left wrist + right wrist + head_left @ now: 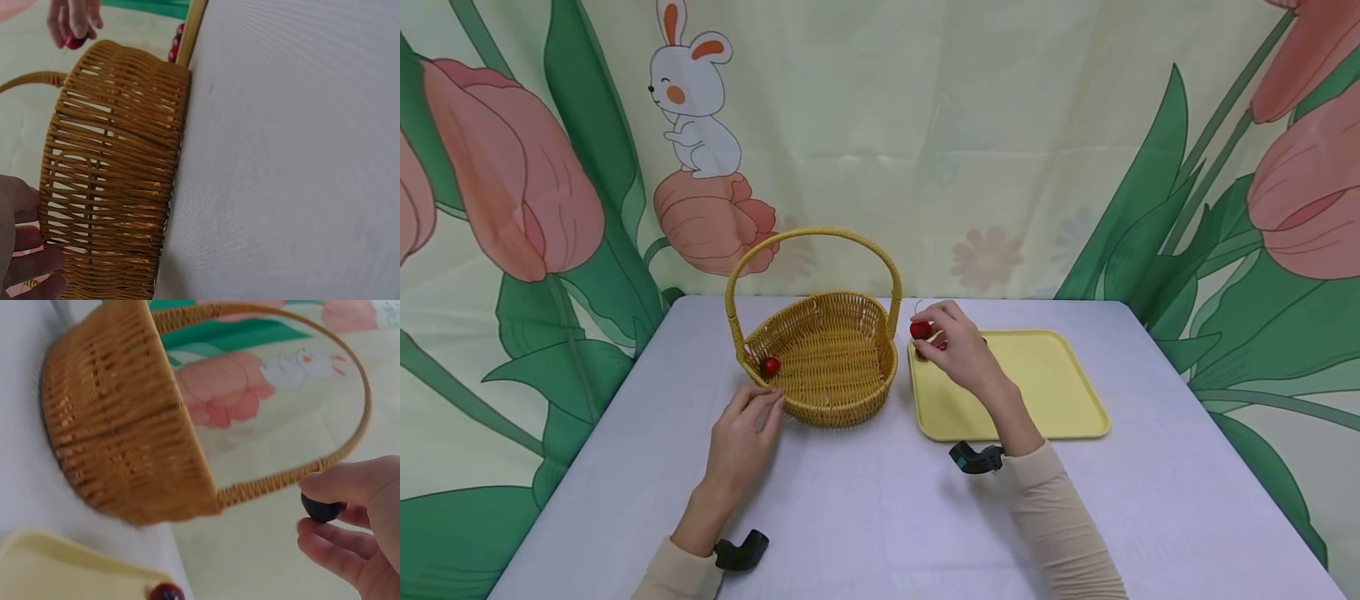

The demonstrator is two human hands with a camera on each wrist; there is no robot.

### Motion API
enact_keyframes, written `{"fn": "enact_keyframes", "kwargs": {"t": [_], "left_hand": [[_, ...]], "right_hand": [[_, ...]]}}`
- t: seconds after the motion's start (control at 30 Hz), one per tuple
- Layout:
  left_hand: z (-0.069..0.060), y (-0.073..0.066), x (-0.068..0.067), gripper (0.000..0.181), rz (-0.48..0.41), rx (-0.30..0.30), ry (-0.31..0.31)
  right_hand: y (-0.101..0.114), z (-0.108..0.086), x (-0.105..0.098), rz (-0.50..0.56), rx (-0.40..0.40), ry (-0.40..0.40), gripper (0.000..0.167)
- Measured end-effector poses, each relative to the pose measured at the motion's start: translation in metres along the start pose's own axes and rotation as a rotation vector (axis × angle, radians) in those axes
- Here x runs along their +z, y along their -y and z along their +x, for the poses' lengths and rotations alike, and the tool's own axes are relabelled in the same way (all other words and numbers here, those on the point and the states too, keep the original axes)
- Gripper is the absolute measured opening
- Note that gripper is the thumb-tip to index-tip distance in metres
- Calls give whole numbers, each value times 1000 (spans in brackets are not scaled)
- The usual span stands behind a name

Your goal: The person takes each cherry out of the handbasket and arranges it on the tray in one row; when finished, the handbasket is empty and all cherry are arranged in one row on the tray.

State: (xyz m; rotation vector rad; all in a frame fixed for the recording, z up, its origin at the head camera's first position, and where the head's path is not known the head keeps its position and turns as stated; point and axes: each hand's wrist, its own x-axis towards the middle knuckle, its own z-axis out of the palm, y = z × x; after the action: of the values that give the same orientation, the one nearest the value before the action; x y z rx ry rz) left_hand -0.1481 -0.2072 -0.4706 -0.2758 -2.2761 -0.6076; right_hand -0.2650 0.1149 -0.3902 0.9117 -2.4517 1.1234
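A red cherry [920,330] with a thin stem is pinched between the thumb and fingers of my right hand [958,350]. That hand is raised over the left end of the yellow tray [1037,392], just right of the wicker basket [831,404]. In the right wrist view the held cherry [321,508] looks dark. My left hand [741,437] grips the basket's near left rim with its fingertips. Another cherry [771,367] lies inside the basket at the left. More cherries [177,42] show at the tray's edge, partly hidden behind my right hand in the head view.
The basket's tall arched handle [816,232] stands upright over it. A white cloth covers the table [857,517], and a printed curtain [865,125] with tulips and a rabbit hangs behind. Each wrist wears a black camera mount [976,458].
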Motion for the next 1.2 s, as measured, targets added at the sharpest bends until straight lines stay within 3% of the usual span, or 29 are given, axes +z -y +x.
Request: {"fn": "enact_keyframes", "kwargs": {"t": [0.27,0.6,1.2], "left_hand": [[0,0,0,19,-1,-3,5],[1,1,0,18,2,18,-15],[0,2,1,19,8,4,-2]], "right_hand": [[-34,-4,-16,3,104,-84,32],[-77,-11,-29,-24,322,-133,42],[-128,-32,-36,-46,524,-107,44]]}}
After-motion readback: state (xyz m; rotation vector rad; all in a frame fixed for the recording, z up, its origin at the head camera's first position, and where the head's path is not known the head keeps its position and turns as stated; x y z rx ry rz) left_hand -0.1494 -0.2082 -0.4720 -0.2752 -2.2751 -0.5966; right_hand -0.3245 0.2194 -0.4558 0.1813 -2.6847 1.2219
